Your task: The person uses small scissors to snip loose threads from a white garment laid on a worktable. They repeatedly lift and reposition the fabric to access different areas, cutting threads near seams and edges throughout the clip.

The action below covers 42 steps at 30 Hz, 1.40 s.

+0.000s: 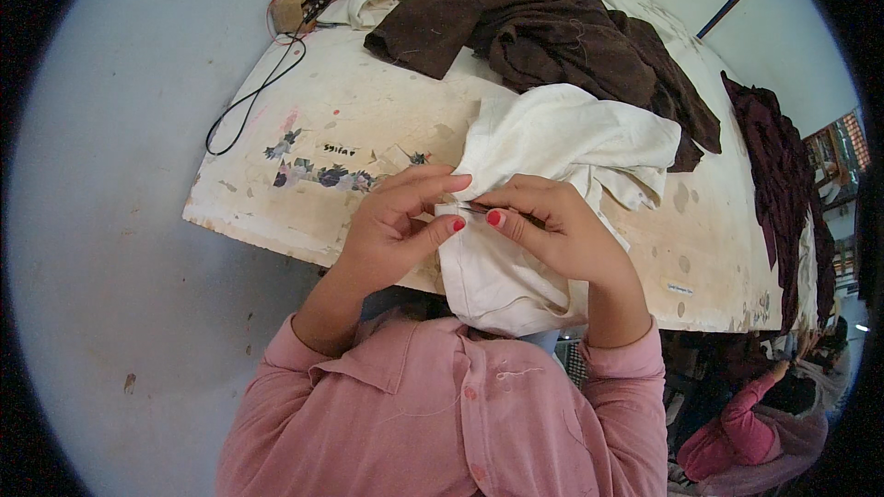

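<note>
A white garment (571, 133) lies bunched on the near part of the table and hangs over its front edge toward my lap. My left hand (401, 216) has the cloth's edge between thumb and fingers. Close beside it, my right hand (552, 225) pinches a slim, dark metal tool (476, 209) whose tip meets the cloth at a seam. My right fingers cover most of this tool, so its exact kind cannot be made out. The two thumbs point toward each other across the seam.
Dark brown garments (552, 32) are heaped on the pale, worn table (267, 184) behind the white one. At the far left sits a brown box with wiring (313, 0), with a looped black cable (249, 97). Dark maroon cloth (769, 166) hangs at right; another person (737, 428) sits lower right.
</note>
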{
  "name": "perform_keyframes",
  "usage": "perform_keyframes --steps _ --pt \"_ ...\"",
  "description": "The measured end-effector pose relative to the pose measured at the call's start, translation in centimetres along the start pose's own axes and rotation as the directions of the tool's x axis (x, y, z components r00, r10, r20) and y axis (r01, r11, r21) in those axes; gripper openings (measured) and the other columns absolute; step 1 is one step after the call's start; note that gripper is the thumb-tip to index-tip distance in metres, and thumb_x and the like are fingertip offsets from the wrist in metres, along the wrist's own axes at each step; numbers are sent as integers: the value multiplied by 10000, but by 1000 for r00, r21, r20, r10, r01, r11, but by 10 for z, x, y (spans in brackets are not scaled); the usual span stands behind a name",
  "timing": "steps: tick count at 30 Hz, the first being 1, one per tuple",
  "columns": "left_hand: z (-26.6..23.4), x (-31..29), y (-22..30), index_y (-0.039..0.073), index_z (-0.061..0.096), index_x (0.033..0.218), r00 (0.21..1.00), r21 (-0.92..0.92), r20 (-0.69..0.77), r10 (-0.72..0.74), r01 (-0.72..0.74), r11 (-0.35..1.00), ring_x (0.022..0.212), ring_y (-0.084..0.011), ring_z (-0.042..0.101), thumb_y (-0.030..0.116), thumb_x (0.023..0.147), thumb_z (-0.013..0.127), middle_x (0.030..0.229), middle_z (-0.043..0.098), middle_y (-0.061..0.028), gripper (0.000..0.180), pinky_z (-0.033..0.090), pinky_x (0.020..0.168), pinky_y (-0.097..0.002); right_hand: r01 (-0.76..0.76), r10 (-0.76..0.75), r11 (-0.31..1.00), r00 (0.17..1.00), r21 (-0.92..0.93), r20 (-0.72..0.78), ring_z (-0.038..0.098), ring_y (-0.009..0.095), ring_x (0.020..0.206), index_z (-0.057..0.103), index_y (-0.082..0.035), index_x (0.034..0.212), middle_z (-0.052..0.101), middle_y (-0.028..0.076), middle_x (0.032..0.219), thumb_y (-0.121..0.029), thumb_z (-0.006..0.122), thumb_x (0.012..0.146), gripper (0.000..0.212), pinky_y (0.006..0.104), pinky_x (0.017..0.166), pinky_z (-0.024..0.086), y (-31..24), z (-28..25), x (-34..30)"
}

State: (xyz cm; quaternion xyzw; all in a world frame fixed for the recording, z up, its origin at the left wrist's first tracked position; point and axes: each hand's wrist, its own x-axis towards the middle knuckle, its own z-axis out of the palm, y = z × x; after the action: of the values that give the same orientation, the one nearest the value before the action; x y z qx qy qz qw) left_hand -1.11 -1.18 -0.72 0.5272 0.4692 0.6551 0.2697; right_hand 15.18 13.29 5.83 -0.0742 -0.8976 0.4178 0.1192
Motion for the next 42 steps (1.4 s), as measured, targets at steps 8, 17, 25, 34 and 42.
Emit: perform_keyframes --steps 8,17,25,34,42 --pt "2 2 7 27 590 1250 997 39 49 -66 64 997 1033 -130 570 -90 809 674 1244 513 -87 464 525 805 -232 -27 11 967 998 254 65 629 227 873 676 10 1036 674 142 954 -170 618 911 227 319 787 483 7 1 -1" --pt "3 6 20 49 606 1230 990 301 25 -137 123 946 966 -118 590 -46 788 722 1179 556 -88 467 540 705 -208 -165 117 841 985 515 125 582 107 886 681 15 1107 646 75 982 -106 637 903 241 227 769 454 21 5 -3" --pt "-2 4 5 -1 600 1198 973 -298 -51 -226 201 933 963 -154 638 17 899 631 1153 599 -103 301 563 854 -281 31 81 892 971 450 -227 524 45 764 655 -19 1116 607 -5 856 -82 668 864 260 191 647 397 17 3 -13" --pt "5 6 9 -1 609 1178 923 -445 -26 -384 334 831 936 -148 646 45 933 595 1095 640 -92 250 565 874 -294 170 -202 979 852 -110 -483 602 149 734 689 -43 988 620 67 848 60 708 701 306 239 633 455 10 35 -1" --pt "8 5 -2 -1 595 1120 912 -493 -183 -366 237 837 939 -184 660 29 917 604 1060 647 -118 205 597 800 -322 216 -167 948 963 236 -211 623 217 728 645 -27 861 617 81 819 -10 635 786 78 301 623 475 5 21 -10"
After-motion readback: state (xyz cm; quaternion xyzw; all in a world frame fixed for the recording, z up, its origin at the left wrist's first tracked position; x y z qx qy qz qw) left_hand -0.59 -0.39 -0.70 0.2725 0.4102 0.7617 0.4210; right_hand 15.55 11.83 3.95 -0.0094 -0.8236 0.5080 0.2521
